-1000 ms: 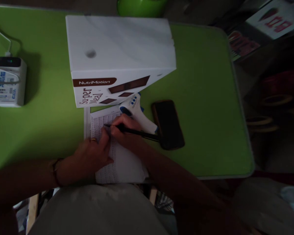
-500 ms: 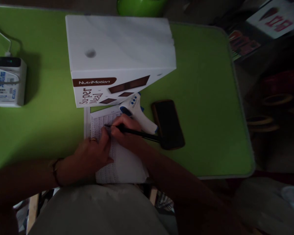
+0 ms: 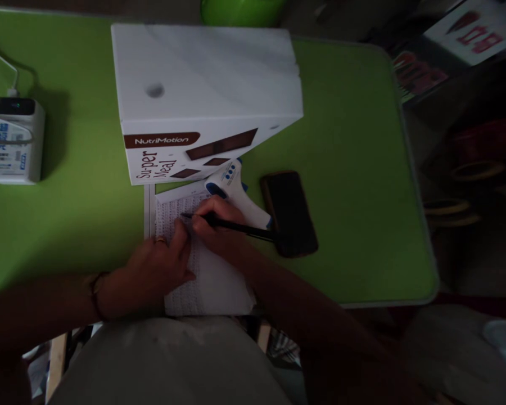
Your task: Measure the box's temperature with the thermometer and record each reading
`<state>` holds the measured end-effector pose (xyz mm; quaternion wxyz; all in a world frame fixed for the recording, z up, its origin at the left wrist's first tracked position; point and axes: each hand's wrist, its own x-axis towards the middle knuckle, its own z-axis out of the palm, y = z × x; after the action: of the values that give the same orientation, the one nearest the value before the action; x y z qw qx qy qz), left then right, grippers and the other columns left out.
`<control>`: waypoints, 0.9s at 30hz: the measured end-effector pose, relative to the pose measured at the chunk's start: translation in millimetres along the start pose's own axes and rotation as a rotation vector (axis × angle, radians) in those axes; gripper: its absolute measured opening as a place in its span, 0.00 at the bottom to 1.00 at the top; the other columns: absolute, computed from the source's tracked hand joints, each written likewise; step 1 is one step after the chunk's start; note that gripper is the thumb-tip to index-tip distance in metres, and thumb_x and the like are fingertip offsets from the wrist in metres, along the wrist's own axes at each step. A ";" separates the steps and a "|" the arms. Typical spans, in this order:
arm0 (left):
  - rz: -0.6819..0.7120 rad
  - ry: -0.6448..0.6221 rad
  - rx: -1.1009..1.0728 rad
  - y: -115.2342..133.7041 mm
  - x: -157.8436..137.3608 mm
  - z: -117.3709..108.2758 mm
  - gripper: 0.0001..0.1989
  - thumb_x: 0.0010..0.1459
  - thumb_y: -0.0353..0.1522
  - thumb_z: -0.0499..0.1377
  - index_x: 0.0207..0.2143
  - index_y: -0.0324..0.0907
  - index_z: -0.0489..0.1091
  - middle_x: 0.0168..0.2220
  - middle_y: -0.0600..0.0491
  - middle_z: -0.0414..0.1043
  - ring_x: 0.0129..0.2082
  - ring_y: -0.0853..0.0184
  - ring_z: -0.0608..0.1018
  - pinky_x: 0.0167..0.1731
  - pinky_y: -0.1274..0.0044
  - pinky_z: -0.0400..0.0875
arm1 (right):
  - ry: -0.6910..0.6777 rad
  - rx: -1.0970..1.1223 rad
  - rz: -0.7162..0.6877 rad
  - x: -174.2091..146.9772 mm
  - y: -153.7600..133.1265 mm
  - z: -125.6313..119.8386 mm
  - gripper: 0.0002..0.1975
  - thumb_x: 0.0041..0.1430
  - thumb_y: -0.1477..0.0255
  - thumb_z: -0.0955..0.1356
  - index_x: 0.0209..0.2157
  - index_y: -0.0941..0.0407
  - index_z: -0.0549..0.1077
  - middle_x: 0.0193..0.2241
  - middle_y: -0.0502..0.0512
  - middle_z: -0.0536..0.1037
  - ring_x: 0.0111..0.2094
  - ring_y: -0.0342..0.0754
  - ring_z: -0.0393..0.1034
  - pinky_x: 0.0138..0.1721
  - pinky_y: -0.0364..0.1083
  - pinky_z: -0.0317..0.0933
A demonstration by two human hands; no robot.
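A black pen [image 3: 244, 228] is gripped in my right hand [image 3: 217, 222], its tip on a sheet of paper [image 3: 223, 281] with dense rows of handwriting. My left hand [image 3: 158, 267] lies on the left part of the same sheet, thumb apart and fingers bent, holding nothing. A ring and a bracelet show on that side. Just beyond my right hand, a white and blue infrared thermometer [image 3: 242, 199] lies on the sheet's upper right edge. The far end of the pen reaches over a dark phone [image 3: 290, 214].
A large white box [image 3: 211, 73] marked NutriMotion stands on the green table [image 3: 358, 169] behind the paper. At the left is a white power device [image 3: 14, 146] with cables. A green container [image 3: 242, 11] shows beyond the far edge. Rolls of tape [image 3: 449, 208] lie off the right side.
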<state>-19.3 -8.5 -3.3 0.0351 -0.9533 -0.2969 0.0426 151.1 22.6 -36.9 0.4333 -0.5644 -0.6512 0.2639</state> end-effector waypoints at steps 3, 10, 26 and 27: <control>0.002 -0.029 -0.022 -0.4 0.5 -1.1 0.41 0.60 0.53 0.57 0.61 0.27 0.63 0.60 0.25 0.62 0.25 0.64 0.74 0.25 0.71 0.67 | 0.035 0.030 -0.066 -0.3 0.6 2.8 0.07 0.50 0.73 0.66 0.23 0.52 0.61 0.16 0.43 0.65 0.18 0.41 0.58 0.20 0.43 0.56; 0.009 0.002 -0.020 -1.1 1.0 -2.0 0.40 0.60 0.52 0.58 0.60 0.26 0.64 0.58 0.25 0.64 0.25 0.64 0.75 0.24 0.71 0.68 | 0.023 0.027 -0.007 -2.1 0.5 2.0 0.07 0.51 0.72 0.66 0.23 0.51 0.61 0.17 0.43 0.65 0.19 0.42 0.58 0.22 0.44 0.57; 0.000 0.002 -0.016 1.4 0.4 2.6 0.38 0.61 0.52 0.57 0.58 0.27 0.65 0.56 0.26 0.66 0.25 0.65 0.73 0.25 0.71 0.68 | 0.051 -0.023 -0.047 -3.0 5.8 -0.9 0.02 0.55 0.70 0.66 0.30 0.53 0.68 0.23 0.47 0.73 0.24 0.43 0.67 0.28 0.45 0.64; -0.008 0.018 -0.027 0.0 0.7 2.6 0.37 0.61 0.51 0.58 0.57 0.27 0.66 0.55 0.27 0.67 0.25 0.65 0.73 0.25 0.71 0.68 | 0.010 -0.057 -0.083 -2.2 7.2 -1.8 0.02 0.57 0.70 0.65 0.32 0.52 0.69 0.26 0.49 0.75 0.27 0.44 0.69 0.31 0.45 0.66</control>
<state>-18.9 -8.0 -5.9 0.0251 -0.9528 -0.3010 0.0300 156.3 21.8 -42.7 0.4308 -0.5504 -0.6792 0.2241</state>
